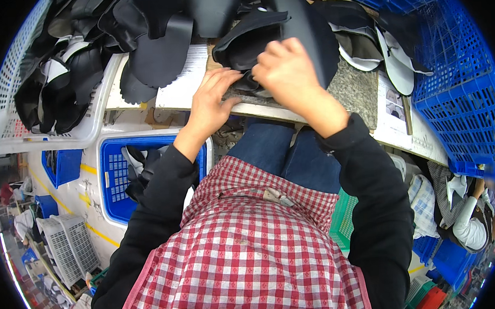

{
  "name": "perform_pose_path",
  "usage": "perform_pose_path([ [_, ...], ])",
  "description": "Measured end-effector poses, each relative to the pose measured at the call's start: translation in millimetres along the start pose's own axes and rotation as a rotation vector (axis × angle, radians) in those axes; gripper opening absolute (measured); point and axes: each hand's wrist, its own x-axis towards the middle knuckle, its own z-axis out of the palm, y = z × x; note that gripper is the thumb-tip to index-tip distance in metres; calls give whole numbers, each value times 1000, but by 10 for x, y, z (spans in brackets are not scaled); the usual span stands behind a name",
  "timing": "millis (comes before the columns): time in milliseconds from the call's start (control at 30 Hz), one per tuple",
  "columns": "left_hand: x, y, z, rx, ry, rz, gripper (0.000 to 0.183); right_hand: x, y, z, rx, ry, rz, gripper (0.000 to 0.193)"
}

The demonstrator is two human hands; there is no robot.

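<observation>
A black leather shoe upper (244,45), curved open like a pocket, lies on the grey stone-like slab at the table's front edge. Against its near left edge rest the fingertips of my left hand (211,97), with the fingers stretched out and the thumb apart. My right hand (288,74) is curled over the near right part of the upper, slightly blurred; its fingers are closed, and what they hold is hidden. Just beyond that hand a large smooth black leather piece (314,33) covers part of the slab (356,95).
More black shoe pieces (161,55) are heaped at left, some inside a white basket (62,143). Light-lined pieces (359,45) lie at right beside blue crates (451,88). Below the table stands a blue bin (116,203) with black pieces. A person (469,227) is at far right.
</observation>
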Motion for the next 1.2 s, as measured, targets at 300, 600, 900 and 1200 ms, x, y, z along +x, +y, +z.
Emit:
perform_pose_path([
  [300,499,589,-21,-427,-1,-24,22,-558,84,-602,801,47,901,12],
  [600,533,1106,-101,-208,-98,189,32,-662,-19,-1014,569,-76,532,39],
  [900,201,1178,-258,-204,-84,267,32,-1325,154,-879,1802,831,1617,22],
  [1200,259,1138,-433,-592,-19,-46,31,-1679,26,-1113,1297,1036,1711,36],
])
